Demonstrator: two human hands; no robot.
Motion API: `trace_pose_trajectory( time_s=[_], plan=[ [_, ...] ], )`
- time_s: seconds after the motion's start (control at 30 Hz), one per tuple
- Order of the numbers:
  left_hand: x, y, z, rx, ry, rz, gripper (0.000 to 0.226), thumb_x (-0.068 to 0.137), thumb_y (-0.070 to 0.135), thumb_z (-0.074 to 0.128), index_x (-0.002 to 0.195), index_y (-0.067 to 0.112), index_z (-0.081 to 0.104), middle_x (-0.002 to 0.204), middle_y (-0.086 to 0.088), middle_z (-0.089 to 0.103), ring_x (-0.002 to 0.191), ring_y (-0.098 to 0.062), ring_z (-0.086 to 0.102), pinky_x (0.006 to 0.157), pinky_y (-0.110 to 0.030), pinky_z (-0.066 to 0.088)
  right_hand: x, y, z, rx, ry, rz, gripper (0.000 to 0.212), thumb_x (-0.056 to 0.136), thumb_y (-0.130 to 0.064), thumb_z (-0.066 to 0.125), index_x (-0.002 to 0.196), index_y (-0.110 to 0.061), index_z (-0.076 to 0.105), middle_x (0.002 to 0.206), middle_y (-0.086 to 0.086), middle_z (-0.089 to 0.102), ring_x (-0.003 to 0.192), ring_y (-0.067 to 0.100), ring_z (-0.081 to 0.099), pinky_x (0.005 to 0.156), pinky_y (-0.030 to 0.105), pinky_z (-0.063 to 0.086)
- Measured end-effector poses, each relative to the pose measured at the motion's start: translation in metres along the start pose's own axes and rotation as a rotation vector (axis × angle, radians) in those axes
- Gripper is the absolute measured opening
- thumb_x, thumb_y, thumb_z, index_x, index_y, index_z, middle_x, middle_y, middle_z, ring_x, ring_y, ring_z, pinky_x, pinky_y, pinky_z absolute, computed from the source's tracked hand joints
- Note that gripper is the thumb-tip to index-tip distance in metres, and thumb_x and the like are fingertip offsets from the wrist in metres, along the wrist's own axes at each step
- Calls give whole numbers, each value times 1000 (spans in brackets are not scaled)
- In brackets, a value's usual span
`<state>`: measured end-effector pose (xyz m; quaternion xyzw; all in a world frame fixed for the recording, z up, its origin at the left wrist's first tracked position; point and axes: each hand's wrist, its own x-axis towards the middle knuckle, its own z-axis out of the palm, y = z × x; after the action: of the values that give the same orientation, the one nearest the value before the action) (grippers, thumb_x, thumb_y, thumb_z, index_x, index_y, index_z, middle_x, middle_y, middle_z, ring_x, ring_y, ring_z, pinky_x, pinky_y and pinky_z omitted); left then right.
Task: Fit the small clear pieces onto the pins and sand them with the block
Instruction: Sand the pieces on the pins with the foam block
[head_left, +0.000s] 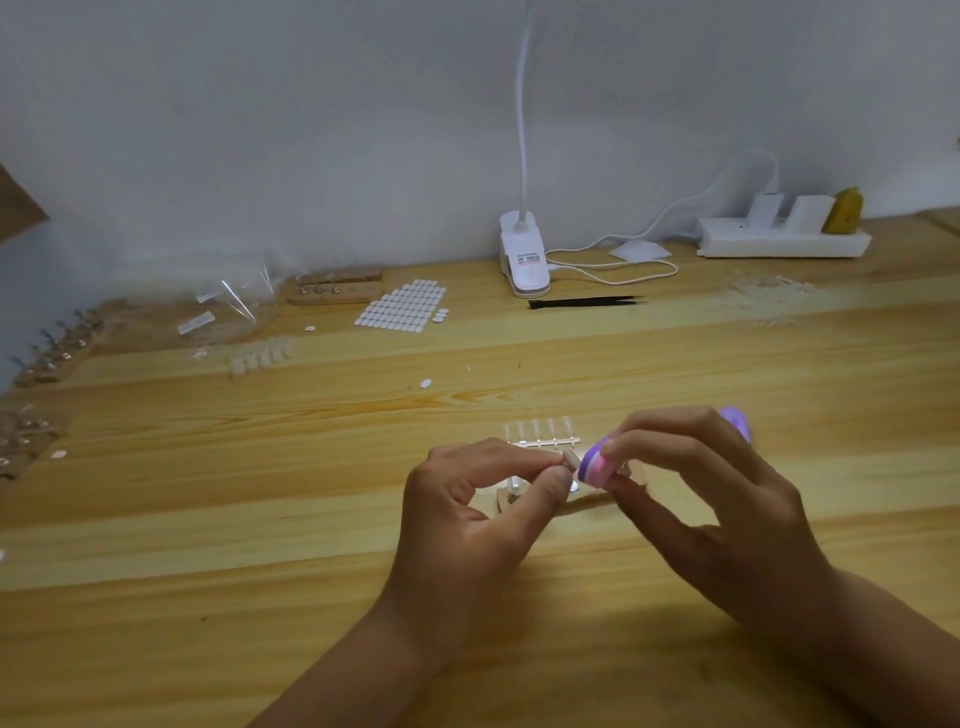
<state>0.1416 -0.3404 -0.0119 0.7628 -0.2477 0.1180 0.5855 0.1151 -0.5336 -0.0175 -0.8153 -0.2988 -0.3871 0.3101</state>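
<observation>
Left hand (460, 506) pinches small clear piece (571, 459) at thumb and forefinger tips, above the pin base (511, 498). Right hand (727, 509) grips sanding block (597, 467); its near end meets the piece from the right, long axis running back-right

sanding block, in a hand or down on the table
In a hand: the right hand pinches the sanding block, its end by the small piece the left hand holds.
</observation>
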Motion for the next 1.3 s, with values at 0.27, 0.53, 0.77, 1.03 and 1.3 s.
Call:
trace_pose_trajectory(
  time_s=[0.27, 0.53, 0.77, 1.03, 1.3],
  plan=[
    [0, -1, 0, -13, 4, -13, 7, 79, 22, 77, 83, 26, 80, 79, 16, 75, 81, -8, 72, 84, -25, 47, -1, 2, 1, -2, -29, -6, 16, 88, -2, 71, 103, -7, 72, 103, 5, 66, 98, 17, 65, 84, 31, 53],
    [0, 1, 0, -34, -28, -16, 8, 81, 26, 76, 86, 22, 80, 82, 12, 75, 82, -12, 72, 84, -45, 49, -2, -5, 1, 88, -10, -21, 23, 91, -6, 68, 112, -15, 65, 109, 3, 65, 103, 15, 64, 87, 27, 51],
    [1, 3, 0, -112, -18, -64, 6, 81, 17, 74, 82, 18, 80, 74, 7, 73, 70, -6, 63, 68, -24, 46, 2, -2, -1, 66, 30, 12, 23, 91, -7, 67, 112, -16, 64, 107, 1, 65, 102, 13, 64, 87, 26, 51],
    [-2, 8, 1, -189, -16, -61, 18, 80, 26, 69, 83, 12, 79, 77, 2, 75, 72, -20, 68, 66, -46, 51, 1, -2, -8, 22, 23, -29, 26, 91, -5, 67, 115, -12, 60, 111, 1, 61, 106, 14, 63, 89, 26, 51],
    [-3, 8, 2, -190, -15, -82, 16, 81, 25, 70, 83, 12, 79, 76, 0, 75, 71, -22, 68, 66, -48, 51, 0, 1, -9, -60, 23, -41, 27, 91, -5, 67, 116, -11, 60, 108, 5, 64, 105, 14, 62, 90, 27, 50]
  ],
)
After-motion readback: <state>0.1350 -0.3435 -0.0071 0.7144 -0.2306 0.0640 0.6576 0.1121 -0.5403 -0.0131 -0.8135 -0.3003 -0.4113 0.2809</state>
